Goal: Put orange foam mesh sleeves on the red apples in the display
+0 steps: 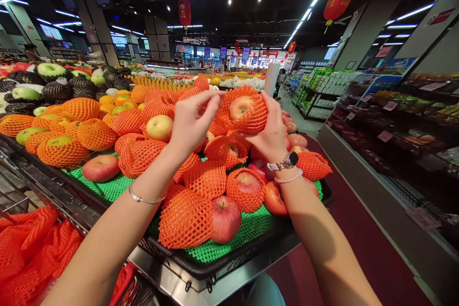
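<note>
My right hand (270,126) holds up an apple (241,107) wrapped in an orange foam net (256,117), the fruit's end showing through the net's opening. At the net's left edge, my left hand (193,119) is closed, thumb and fingers pinched together on the net's rim. Below both hands lie several netted apples, one of them (248,184) half uncovered. A bare red apple (225,219) rests near the front edge beside a large orange net (185,220). Another bare apple (101,168) sits to the left.
A black display tray (211,270) with green mesh lining (211,251) carries the fruit. Yellow-green fruit in orange nets (62,150) fills the left. A cart at lower left holds red netting (36,253). Shelves (394,153) line the right, beyond a dark red floor strip (358,239).
</note>
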### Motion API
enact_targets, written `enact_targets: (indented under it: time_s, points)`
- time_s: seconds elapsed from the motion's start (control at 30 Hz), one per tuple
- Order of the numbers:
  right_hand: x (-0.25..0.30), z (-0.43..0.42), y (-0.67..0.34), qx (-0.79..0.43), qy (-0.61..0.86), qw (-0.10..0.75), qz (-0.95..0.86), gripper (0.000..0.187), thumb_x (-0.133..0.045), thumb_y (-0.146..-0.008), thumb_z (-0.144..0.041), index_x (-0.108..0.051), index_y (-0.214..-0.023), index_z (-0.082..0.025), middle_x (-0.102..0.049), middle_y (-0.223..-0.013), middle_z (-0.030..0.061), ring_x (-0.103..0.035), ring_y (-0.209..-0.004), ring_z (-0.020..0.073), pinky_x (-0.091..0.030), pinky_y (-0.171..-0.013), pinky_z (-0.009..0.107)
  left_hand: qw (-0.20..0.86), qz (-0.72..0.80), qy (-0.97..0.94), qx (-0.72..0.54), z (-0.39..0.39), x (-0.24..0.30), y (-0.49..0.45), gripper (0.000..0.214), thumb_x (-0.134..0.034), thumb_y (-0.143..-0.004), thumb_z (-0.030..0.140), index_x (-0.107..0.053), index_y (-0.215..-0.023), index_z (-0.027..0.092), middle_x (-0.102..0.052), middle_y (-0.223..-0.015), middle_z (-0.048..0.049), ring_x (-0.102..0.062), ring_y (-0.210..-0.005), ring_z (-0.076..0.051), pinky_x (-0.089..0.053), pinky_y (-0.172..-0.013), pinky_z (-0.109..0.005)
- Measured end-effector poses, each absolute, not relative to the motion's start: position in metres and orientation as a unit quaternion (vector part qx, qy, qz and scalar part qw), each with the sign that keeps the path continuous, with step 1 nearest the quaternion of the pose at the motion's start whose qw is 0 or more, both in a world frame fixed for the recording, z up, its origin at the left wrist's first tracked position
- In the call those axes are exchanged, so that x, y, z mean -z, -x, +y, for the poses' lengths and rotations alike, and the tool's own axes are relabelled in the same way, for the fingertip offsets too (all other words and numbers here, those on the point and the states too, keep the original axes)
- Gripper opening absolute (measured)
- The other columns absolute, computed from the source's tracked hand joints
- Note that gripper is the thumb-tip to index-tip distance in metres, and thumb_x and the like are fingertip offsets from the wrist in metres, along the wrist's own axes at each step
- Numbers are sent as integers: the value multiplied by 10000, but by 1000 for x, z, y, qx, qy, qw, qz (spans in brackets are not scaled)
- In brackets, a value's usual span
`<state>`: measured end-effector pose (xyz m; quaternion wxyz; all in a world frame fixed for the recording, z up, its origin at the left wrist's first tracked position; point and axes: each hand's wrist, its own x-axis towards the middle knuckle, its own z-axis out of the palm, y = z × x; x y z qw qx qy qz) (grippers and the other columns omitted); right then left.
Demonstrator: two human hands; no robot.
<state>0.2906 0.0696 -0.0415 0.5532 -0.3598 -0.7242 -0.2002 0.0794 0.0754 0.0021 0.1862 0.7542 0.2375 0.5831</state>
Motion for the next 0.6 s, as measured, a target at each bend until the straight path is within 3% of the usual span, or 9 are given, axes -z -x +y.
enact_targets:
  time_s: [0.1,0.23,0.43,0.6]
  points:
    - [43,72,-291,117,362,658,-650,900,-786,-677,-555,-359,-1424,-293,-452,-1420,112,-429,-1357,341,-275,-1192,592,49,165,-697,-696,72,-9,-74,586,-264,-941,684,-403,-1363,301,-596,-1268,-55,-603,-1162,-175,-506,-979,-330]
    - [44,67,-282,-54,333,710,-618,988,-824,-555,-637,-404,-1361,-249,-493,-1384,133,-472,-1333,346,-315,-1182,566,87,187,-767,-608,82,-2,-87,785,-209,-878,789,-56,-1516,358,-386,-1523,-91,-408,-1423,-243,-425,-1088,-385]
    - [43,58,-267,-182,292,671,-656,917,-818,-565,-652,-457,-1308,-253,-593,-1311,126,-573,-1236,328,-427,-1112,542,300,143,-777,-535,83,20,-109,1087,-612,-706,787,-136,-1518,243,-256,-1597,-145,-242,-1498,-333,-251,-1214,-485]
    - [46,64,-266,-230,268,675,-648,979,-796,-571,-697,-424,-1363,-258,-529,-1422,125,-506,-1334,315,-381,-1165,522,367,142,-755,-525,78,20,-111,1122,-737,-588,758,-259,-1459,237,-362,-1524,-154,-318,-1450,-383,-220,-1215,-552]
